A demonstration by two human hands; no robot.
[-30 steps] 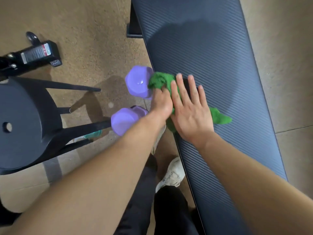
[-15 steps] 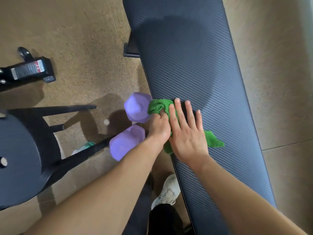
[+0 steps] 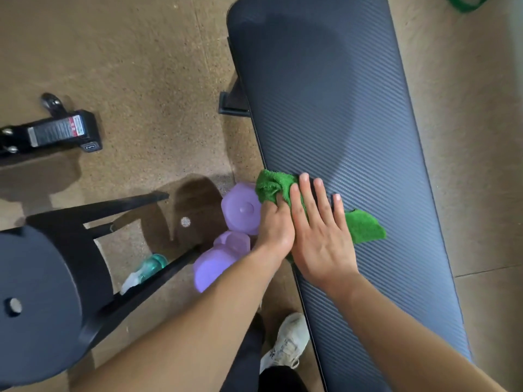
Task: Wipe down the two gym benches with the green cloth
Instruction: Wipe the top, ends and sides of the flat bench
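Note:
A long dark grey ribbed gym bench (image 3: 334, 108) runs from the top centre down to the lower right. The green cloth (image 3: 363, 226) lies on its left edge. My right hand (image 3: 319, 236) presses flat on the cloth with straight fingers. My left hand (image 3: 274, 222) is at the bench's left edge beside it, fingers curled into the cloth's bunched left end. Only one bench is in view.
A purple dumbbell (image 3: 226, 236) lies on the floor against the bench's left side. A black round stool (image 3: 42, 301) stands at the left, with a teal spray bottle (image 3: 144, 271) under it. A black equipment foot (image 3: 56, 131) sits farther left. My white shoe (image 3: 288, 340) is below.
Both hands and the cloth stay together at the bench's left edge. The view has shifted, so the bench's far end and a green item at top right now show.

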